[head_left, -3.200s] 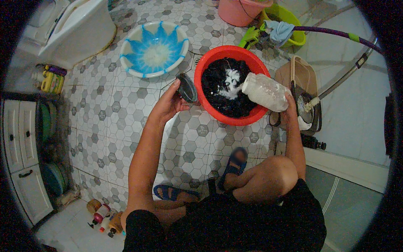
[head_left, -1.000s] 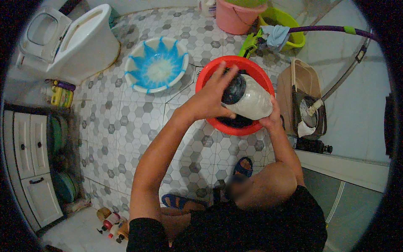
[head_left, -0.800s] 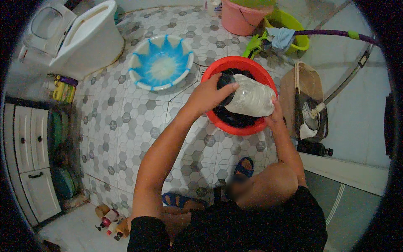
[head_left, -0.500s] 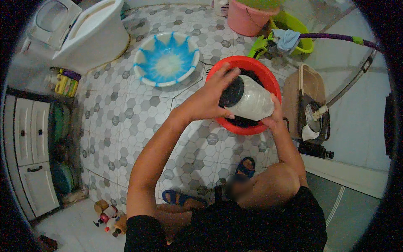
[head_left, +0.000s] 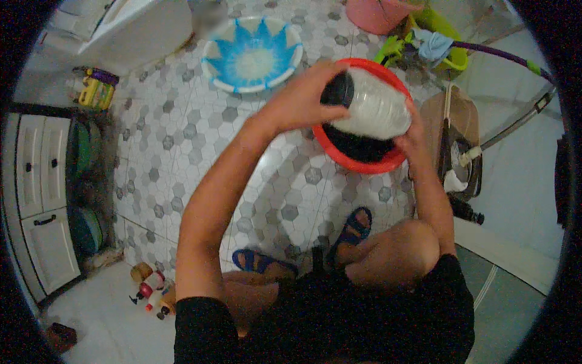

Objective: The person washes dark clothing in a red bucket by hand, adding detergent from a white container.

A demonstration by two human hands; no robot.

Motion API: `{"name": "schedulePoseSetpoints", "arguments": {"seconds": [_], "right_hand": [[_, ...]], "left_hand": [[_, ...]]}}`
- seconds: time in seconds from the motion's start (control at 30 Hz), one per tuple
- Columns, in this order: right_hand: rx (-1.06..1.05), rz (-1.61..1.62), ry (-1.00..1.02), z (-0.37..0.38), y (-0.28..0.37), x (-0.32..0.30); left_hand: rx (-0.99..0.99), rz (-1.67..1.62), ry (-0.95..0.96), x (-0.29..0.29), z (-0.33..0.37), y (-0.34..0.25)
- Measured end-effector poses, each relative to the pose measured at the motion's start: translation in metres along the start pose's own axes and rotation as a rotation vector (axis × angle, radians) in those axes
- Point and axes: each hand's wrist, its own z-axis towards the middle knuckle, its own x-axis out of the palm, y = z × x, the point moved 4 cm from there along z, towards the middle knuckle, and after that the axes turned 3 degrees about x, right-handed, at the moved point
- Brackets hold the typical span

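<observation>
A cloudy see-through plastic jar (head_left: pixel 379 104) with a black lid (head_left: pixel 337 90) lies tilted on its side in mid-air, lid toward the left. My left hand (head_left: pixel 304 100), somewhat blurred, is closed around the lid, its thumb on the near side. My right hand (head_left: pixel 413 134) holds the jar's base at the right; the jar hides part of its fingers. Beneath the jar stands a red basin (head_left: pixel 365 165), with dark black material (head_left: pixel 357 143) in it that I cannot identify.
A blue-and-white basin (head_left: pixel 295 50) with cloudy liquid stands left of the red one. Beyond are a pink bucket (head_left: pixel 376 17) and a lime-green tub (head_left: pixel 459 59). At right sits a brownish bin (head_left: pixel 433 112) with a hose (head_left: pixel 512 127). A white cabinet (head_left: pixel 48 242) lines the left.
The view has shifted, so the floor things sit higher in it. Both hands have moved the jar slightly farther away over the red basin, uncovering more dark material. My left fingers have closed around the lid.
</observation>
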Motion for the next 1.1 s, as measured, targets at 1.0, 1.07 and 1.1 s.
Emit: {"name": "schedulePoseSetpoints", "arguments": {"seconds": [1.0,1.07,1.1], "right_hand": [[0.303,-0.665,0.548,0.068,-0.084,0.144],[0.290,-0.755,0.526,0.067,-0.090,0.129],[0.286,-0.820,0.518,0.068,-0.094,0.120]], "left_hand": [[-0.839,0.135,-0.570,-0.198,-0.325,-0.006],[-1.046,0.191,-0.644,-0.238,-0.408,-0.017],[-1.122,0.255,-0.698,-0.254,-0.456,-0.018]]}}
